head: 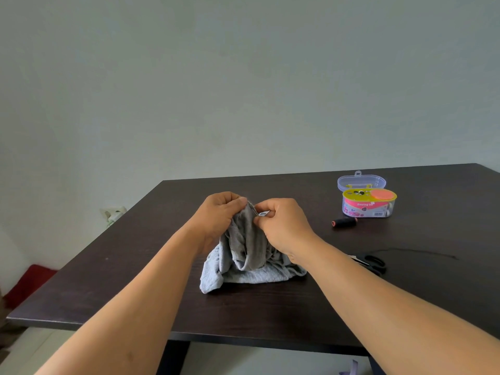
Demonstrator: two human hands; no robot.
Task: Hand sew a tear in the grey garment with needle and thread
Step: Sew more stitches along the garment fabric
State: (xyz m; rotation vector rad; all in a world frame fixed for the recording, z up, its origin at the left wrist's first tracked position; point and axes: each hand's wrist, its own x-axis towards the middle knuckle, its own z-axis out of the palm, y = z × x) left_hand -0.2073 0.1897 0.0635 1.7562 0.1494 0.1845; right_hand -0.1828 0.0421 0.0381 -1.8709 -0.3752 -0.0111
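Note:
The grey garment is bunched up on the dark table, with its top fold lifted off the surface. My left hand pinches that raised fold from the left. My right hand meets it from the right, fingertips closed on a thin needle that slants into the cloth edge. A fine thread runs down the fabric below the needle. The tear itself is hidden in the folds.
An open sewing kit box with a clear lid stands at the back right. A dark thread spool lies in front of it. Black scissors and a loose dark thread lie right of my right forearm.

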